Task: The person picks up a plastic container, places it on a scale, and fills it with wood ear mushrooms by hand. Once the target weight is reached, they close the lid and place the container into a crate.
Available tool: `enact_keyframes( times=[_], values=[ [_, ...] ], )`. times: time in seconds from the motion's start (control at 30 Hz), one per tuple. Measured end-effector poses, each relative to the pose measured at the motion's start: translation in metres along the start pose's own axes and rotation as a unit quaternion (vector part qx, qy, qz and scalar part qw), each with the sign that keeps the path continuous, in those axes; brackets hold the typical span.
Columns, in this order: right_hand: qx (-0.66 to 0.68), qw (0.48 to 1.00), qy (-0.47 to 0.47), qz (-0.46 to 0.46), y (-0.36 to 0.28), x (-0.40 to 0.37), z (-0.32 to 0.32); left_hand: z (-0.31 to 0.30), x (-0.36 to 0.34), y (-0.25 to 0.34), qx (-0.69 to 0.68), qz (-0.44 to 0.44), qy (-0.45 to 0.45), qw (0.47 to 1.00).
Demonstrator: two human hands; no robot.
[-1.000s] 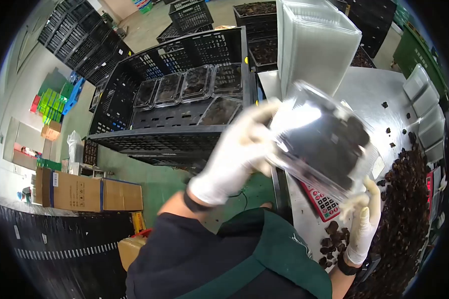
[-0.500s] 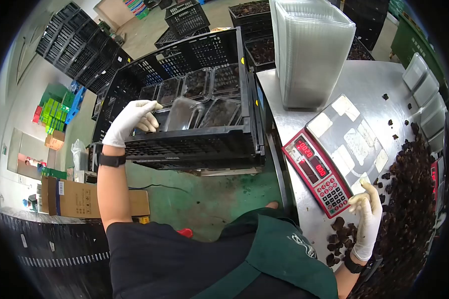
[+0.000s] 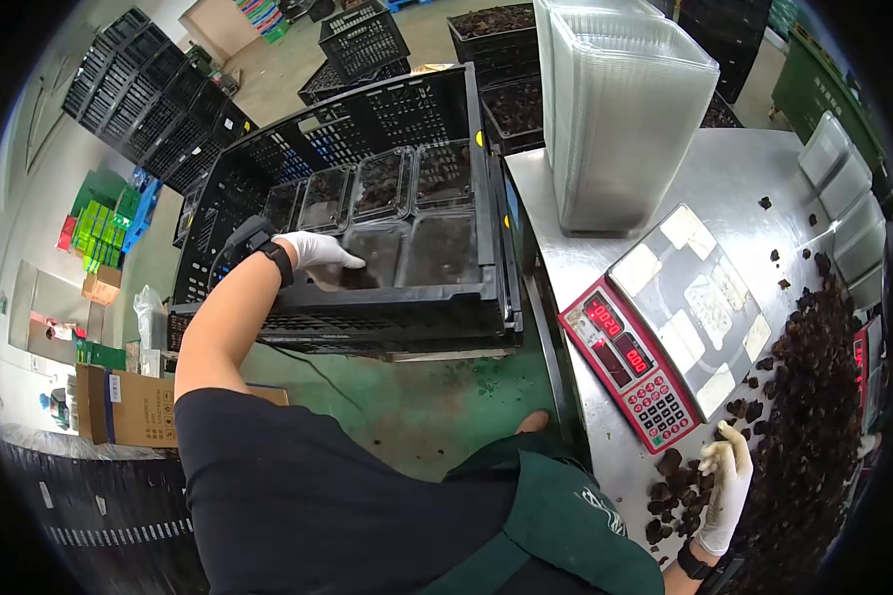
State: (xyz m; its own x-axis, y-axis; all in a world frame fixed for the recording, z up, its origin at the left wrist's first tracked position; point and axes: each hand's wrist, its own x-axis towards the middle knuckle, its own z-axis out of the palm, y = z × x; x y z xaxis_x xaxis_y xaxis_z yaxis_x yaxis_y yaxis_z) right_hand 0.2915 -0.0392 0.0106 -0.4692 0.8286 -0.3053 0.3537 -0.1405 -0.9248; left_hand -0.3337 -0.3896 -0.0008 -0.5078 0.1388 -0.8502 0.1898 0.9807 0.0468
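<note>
My left hand (image 3: 319, 252), in a white glove, reaches over the near rim of a black plastic crate (image 3: 387, 303). One finger is stretched out over a clear plastic box (image 3: 375, 245) of dark contents; the other fingers are partly hidden. Several similar boxes, such as one farther back (image 3: 382, 182), lie in rows inside. My gloved right hand (image 3: 727, 486) hovers at the table's near side, fingers loosely bent and apart, holding nothing. Close to it are loose dark pieces, seemingly dried fungus (image 3: 677, 488), and a red digital scale (image 3: 633, 365).
Tall stacks of clear plastic trays (image 3: 625, 129) stand on the steel table (image 3: 749, 178). A large dark heap (image 3: 814, 397) covers its right side, near more clear trays (image 3: 856, 223). Stacked black crates (image 3: 154, 104) and a cardboard box (image 3: 134, 405) stand to the left.
My left hand has moved right and farther into the crate. The clear box that was tilted beside it now lies flat. My right hand has shifted slightly down, away from the scale.
</note>
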Motion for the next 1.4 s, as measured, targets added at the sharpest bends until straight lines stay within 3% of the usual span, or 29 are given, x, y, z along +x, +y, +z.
enact_keyframes(
  times=[0.1,0.23,0.27,0.33,0.37,0.43,0.47,0.53,0.57,0.6,0.63,0.67,0.73,0.77,0.8,0.83,0.87,0.9,1.03,1.07,1.1,1.13,1.23,1.4],
  values=[
    [0.014,1.000,0.008,0.025,0.008,-0.001,-0.003,0.010,0.005,0.004,-0.018,0.004,-0.037,0.999],
    [-0.004,1.000,-0.008,0.023,0.015,0.004,0.000,0.003,-0.025,0.029,0.046,-0.012,-0.015,0.999],
    [-0.007,1.000,0.002,0.020,0.018,-0.001,-0.005,-0.002,-0.033,0.037,0.115,0.008,0.035,0.993],
    [-0.022,0.999,0.019,0.044,0.012,-0.008,-0.013,-0.020,-0.032,0.046,0.116,0.089,0.190,0.971],
    [-0.025,0.998,0.031,0.040,0.019,-0.012,-0.021,-0.024,-0.019,0.045,0.097,0.214,0.347,0.908],
    [-0.019,0.998,0.054,0.038,0.042,-0.019,-0.041,-0.033,-0.056,0.091,-0.088,0.388,0.392,0.830],
    [-0.001,0.997,0.069,0.034,0.046,-0.025,-0.047,-0.038,-0.090,0.128,-0.040,0.471,0.439,0.765],
    [-0.002,0.993,0.110,0.042,0.033,-0.038,-0.048,-0.038,-0.139,0.212,-0.110,0.624,0.448,0.631],
    [0.020,0.991,0.124,0.038,0.034,-0.042,-0.049,-0.026,-0.186,0.249,-0.048,0.606,0.488,0.627],
    [0.020,0.990,0.138,0.021,0.033,-0.046,-0.049,-0.013,-0.236,0.282,-0.008,0.685,0.399,0.610],
    [0.057,0.989,0.133,0.021,0.054,-0.043,-0.060,-0.020,-0.227,0.302,0.018,0.750,0.338,0.568],
    [0.118,0.985,0.126,0.008,0.066,-0.044,-0.068,-0.028,-0.184,0.326,0.049,0.751,0.367,0.547],
    [0.039,0.992,0.119,0.009,0.044,-0.056,-0.054,-0.043,-0.099,0.375,0.106,0.747,0.427,0.499],
    [0.033,0.993,0.112,0.009,0.041,-0.053,-0.048,-0.014,-0.162,0.387,0.261,0.555,0.564,0.553],
    [0.029,0.993,0.111,0.009,0.040,-0.049,-0.044,-0.007,-0.149,0.407,0.249,0.488,0.671,0.500],
    [0.026,0.994,0.105,0.010,0.039,-0.045,-0.038,-0.014,-0.136,0.434,0.172,0.469,0.642,0.581],
    [0.024,0.995,0.099,0.012,0.038,-0.040,-0.032,-0.022,-0.122,0.454,0.210,0.430,0.661,0.578],
    [0.022,0.995,0.093,0.012,0.036,-0.033,-0.026,-0.024,-0.136,0.440,0.139,0.501,0.649,0.555],
    [0.008,0.999,0.053,0.005,0.031,-0.009,-0.006,-0.035,-0.146,0.473,0.117,0.358,0.648,0.662],
    [0.003,0.999,0.047,0.003,0.031,-0.004,-0.002,-0.030,-0.152,0.461,0.132,0.381,0.674,0.619],
    [0.000,0.999,0.038,0.000,0.030,0.000,-0.002,-0.037,-0.137,0.481,0.105,0.384,0.686,0.608],
    [-0.004,0.999,0.036,-0.001,0.031,0.002,-0.001,-0.039,-0.170,0.478,0.116,0.371,0.609,0.691],
    [-0.005,1.000,0.026,-0.001,0.033,0.010,-0.004,-0.008,-0.191,0.480,0.098,0.442,0.643,0.618],
    [0.005,1.000,0.027,-0.012,0.051,0.020,-0.038,0.117,-0.235,0.436,0.124,0.630,0.631,0.436]
  ],
)
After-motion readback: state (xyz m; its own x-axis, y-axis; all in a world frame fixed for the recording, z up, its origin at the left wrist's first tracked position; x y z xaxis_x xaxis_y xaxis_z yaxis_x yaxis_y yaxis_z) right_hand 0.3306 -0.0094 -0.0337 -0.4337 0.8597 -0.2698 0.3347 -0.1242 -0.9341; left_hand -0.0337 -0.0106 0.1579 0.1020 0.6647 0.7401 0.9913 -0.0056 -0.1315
